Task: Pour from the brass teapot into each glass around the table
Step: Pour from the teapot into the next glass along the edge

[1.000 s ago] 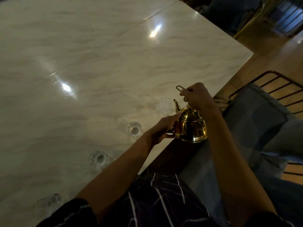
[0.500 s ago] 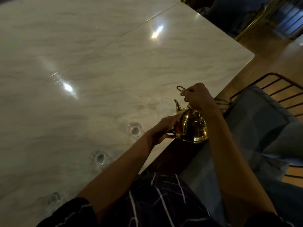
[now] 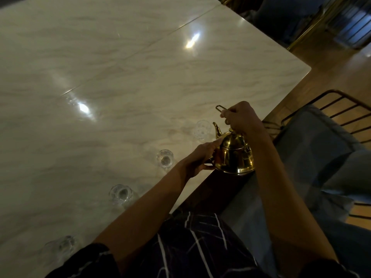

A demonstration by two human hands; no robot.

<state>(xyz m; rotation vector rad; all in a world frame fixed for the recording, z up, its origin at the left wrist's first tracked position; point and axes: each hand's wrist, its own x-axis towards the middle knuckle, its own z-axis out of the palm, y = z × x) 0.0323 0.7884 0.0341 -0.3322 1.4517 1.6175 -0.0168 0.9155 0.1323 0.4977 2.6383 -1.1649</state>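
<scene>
A shiny brass teapot point(image 3: 234, 155) hangs over the near edge of the marble table point(image 3: 124, 81), its spout aimed at a clear glass point(image 3: 202, 129) just beyond it. My right hand point(image 3: 242, 119) grips the teapot's wire handle from above. My left hand point(image 3: 200, 157) rests against the pot's left side, index finger stretched along the lid and thumb under the base. Three more clear glasses stand in a row along the near edge: one point(image 3: 165, 158) left of the pot, another point(image 3: 120, 194) further left, and a last one point(image 3: 60, 245) by my left sleeve.
A chair point(image 3: 329, 141) with a dark wire back and a grey-blue cushion stands right of the table, close to my right arm. The table's far right corner point(image 3: 307, 68) meets a wooden floor. Another dark chair point(image 3: 281, 19) sits beyond the far edge.
Almost nothing differs; both hands keep their hold on the teapot, and the view has shifted only slightly.
</scene>
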